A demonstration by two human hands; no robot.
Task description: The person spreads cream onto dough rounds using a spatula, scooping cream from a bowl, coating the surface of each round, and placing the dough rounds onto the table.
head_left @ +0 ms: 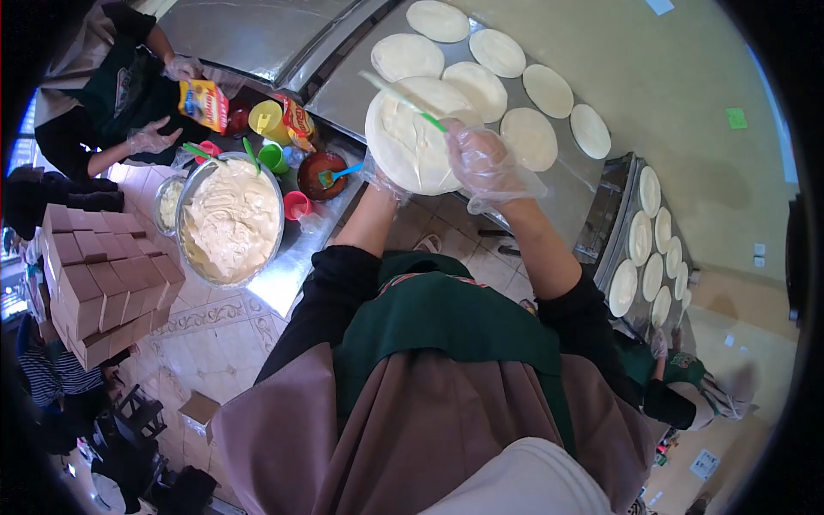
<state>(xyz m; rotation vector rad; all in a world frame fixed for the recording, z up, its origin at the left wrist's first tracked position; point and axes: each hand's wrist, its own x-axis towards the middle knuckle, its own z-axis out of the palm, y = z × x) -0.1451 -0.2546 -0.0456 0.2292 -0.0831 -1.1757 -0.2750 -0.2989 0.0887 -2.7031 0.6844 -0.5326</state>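
Note:
My right hand (485,163), in a clear plastic glove, is closed round the green handle of a spatula (403,99). The spatula's pale end reaches up and to the left over a round flatbread base (412,159). Creamy streaks lie across the top of this base. At its lower left edge, my gloved left hand (384,178) grips the base, with some fingers hidden beneath it. Several similar round bases (528,139) lie on the metal table beyond. Left of my left hand is a bowl of red sauce (322,175) with a blue-handled spatula (343,174) in it.
A big metal bowl of cream-coloured mixture (232,219) stands at left, near green (273,158) and red cups (297,205). A co-worker's gloved hand holds a yellow packet (204,105). Stacked boxes (112,275) are farther left; more bases (641,236) lie on a right-hand table.

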